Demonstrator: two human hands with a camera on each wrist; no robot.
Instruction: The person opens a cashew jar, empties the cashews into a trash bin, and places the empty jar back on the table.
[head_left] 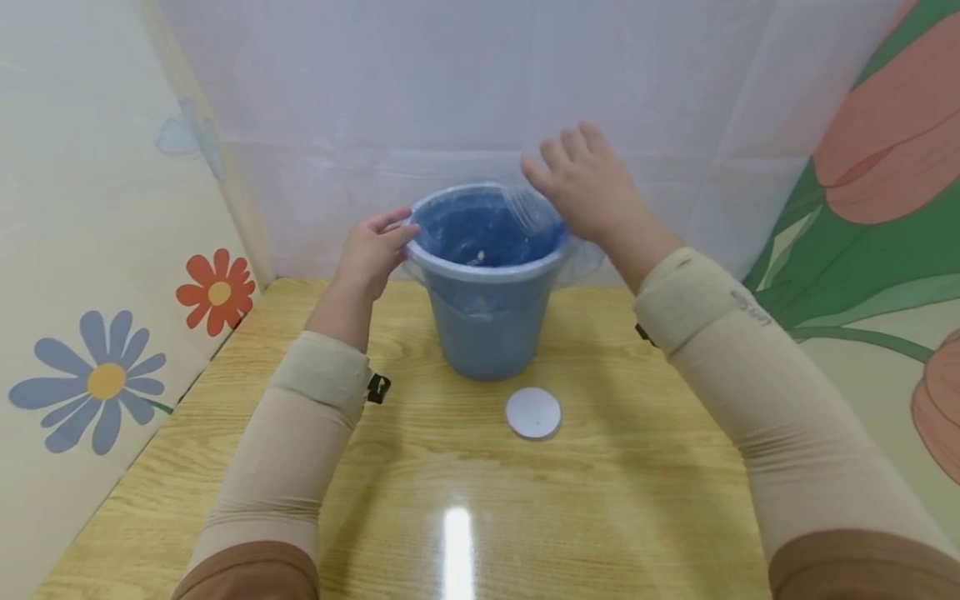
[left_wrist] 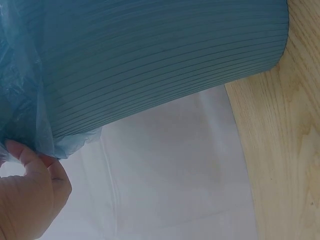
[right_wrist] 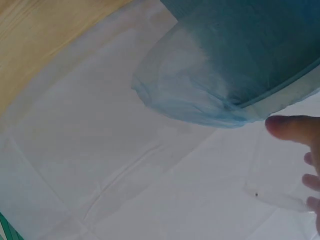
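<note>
A blue bucket (head_left: 491, 325), lined with a thin translucent blue plastic bag (left_wrist: 22, 85), stands upright on the table. The bag folds over its rim and hangs loosely outside. My left hand (head_left: 372, 254) grips the rim at the left, thumb and fingers on the bagged edge. Over the right side of the rim, my right hand (head_left: 588, 183) holds a clear, ridged plastic cup (head_left: 528, 208), blurred and tilted over the bucket's mouth. In the right wrist view the thumb (right_wrist: 290, 128) is close to the rim, with the cup's faint outline between it and the fingers. A small pale bit (head_left: 481, 255) shows inside the bucket.
A round white disc (head_left: 533, 413) lies flat on the wood-grain table (head_left: 585, 500), in front of the bucket. A pale sheet (head_left: 360, 83) hangs close behind. Flower-printed panels (head_left: 90, 250) flank the table on both sides.
</note>
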